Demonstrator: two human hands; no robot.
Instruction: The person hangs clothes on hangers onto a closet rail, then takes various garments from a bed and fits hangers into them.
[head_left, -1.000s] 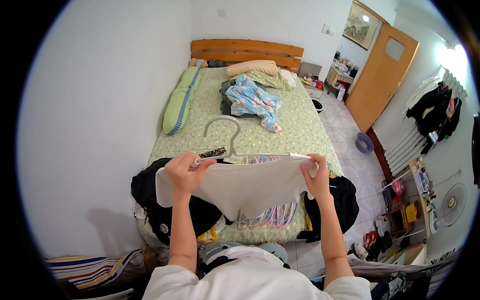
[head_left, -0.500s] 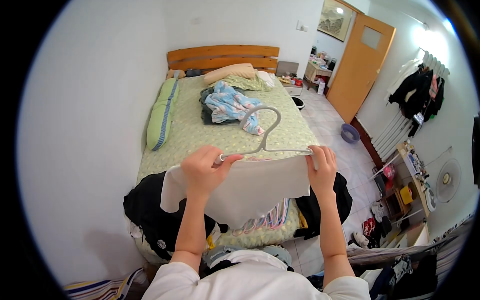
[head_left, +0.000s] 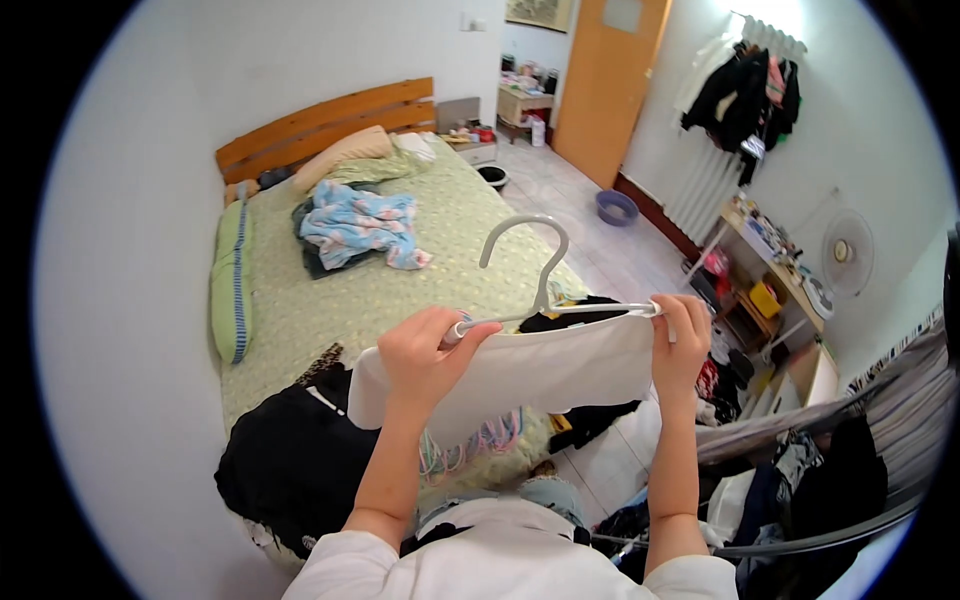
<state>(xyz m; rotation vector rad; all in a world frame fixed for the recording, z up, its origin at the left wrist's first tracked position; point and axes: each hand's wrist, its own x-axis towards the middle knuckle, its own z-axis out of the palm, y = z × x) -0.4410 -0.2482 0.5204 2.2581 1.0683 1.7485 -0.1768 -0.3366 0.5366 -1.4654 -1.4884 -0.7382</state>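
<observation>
A grey-white clothes hanger (head_left: 543, 296) is held up level in front of me, its hook pointing upward. From its bar hangs a white garment (head_left: 560, 365), a strapless-looking piece of cloth whose kind I cannot make out. At one end of the bar, my left hand (head_left: 425, 355) is closed around the hanger and the garment's edge. My right hand (head_left: 682, 345) grips the other end in the same way. Below the cloth, several pink and blue hangers (head_left: 490, 435) lie on the bed's near edge, partly hidden. Black clothes (head_left: 290, 450) are heaped by my left arm.
The bed (head_left: 460, 240) bears a blue patterned cloth (head_left: 360, 225) and a green bolster (head_left: 232, 290). A purple basin (head_left: 617, 208) stands on the tiled floor. Right of me are a shelf table (head_left: 775, 250), a fan (head_left: 848, 252) and a rail with clothes (head_left: 760, 500).
My view has turned to the right, so the bed and door sit further left. Both hands still hold the hanger and white garment, which now tilt slightly up toward the right.
</observation>
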